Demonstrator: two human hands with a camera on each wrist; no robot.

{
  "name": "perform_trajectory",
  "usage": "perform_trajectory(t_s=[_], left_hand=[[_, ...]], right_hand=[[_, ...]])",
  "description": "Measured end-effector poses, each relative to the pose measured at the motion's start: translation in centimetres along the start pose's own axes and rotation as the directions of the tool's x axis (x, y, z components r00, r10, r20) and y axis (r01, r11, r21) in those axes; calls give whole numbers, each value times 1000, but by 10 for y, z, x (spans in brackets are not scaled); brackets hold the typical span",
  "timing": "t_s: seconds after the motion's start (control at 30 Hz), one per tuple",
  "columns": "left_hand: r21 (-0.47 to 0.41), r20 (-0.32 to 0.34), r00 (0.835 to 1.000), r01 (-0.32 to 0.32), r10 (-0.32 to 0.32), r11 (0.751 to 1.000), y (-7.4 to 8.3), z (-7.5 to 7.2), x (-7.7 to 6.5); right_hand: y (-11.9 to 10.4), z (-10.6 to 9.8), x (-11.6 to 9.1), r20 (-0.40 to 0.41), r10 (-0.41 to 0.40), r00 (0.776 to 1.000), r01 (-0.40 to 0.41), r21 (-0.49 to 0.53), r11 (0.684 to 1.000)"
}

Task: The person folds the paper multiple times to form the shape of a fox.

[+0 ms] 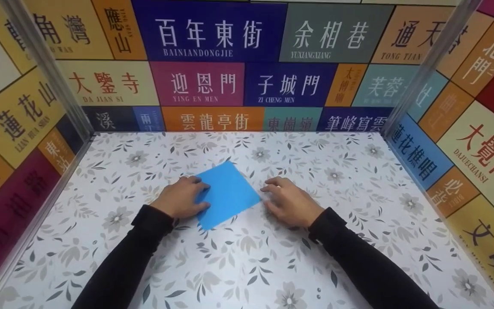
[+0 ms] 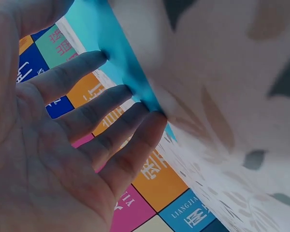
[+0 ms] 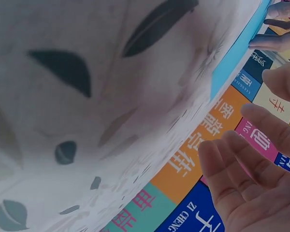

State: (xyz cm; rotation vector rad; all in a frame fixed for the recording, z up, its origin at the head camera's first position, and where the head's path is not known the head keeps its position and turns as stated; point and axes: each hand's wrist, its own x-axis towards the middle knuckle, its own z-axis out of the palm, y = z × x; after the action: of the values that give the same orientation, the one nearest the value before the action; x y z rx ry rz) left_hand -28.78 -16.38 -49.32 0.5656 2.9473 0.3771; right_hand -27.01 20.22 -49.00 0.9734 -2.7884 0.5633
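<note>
A square sheet of blue paper (image 1: 230, 195) lies flat on the table, turned so that one corner points right. My left hand (image 1: 181, 197) rests at the paper's left side, fingertips touching it. In the left wrist view the fingers (image 2: 89, 113) are spread and fairly straight against the blue sheet (image 2: 123, 63). Just off the paper's right corner is my right hand (image 1: 292, 201), holding nothing. The right wrist view shows the right hand (image 3: 261, 179) with loosely bent fingers, apart from the blue sheet (image 3: 237, 53).
The table (image 1: 247, 266) has a white covering with grey leaves and flowers. Colourful panels with Chinese characters (image 1: 212, 32) stand at the back and both sides. Clear upright strips (image 1: 429, 64) mark the back corners.
</note>
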Motion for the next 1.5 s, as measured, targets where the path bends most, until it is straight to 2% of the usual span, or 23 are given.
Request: perform_trajectory(t_s=[0.4,0.73,1.1,1.2,1.4,1.5], left_hand=[[-49,-3,999,-41,41,998,19,2,4],[-55,-5,999,-48,48,997,32,5,9],[-60,-14,999,-46,45,997,41,8,18],[-72,-29,998,-49,47,996,42,9,18],[-65,-76,993,-97,92,993,41,15,18],[-67,-89,992,-97,91,993,40,15,17]], right_hand=[[-5,7,7,4,-96,995,95,60,994],[-5,13,11,47,-76,996,72,72,995],[1,11,8,54,-72,996,69,64,996],[3,12,7,48,-76,996,73,61,995],[6,15,4,18,-82,996,81,45,996],[5,15,4,13,-78,997,77,46,996]])
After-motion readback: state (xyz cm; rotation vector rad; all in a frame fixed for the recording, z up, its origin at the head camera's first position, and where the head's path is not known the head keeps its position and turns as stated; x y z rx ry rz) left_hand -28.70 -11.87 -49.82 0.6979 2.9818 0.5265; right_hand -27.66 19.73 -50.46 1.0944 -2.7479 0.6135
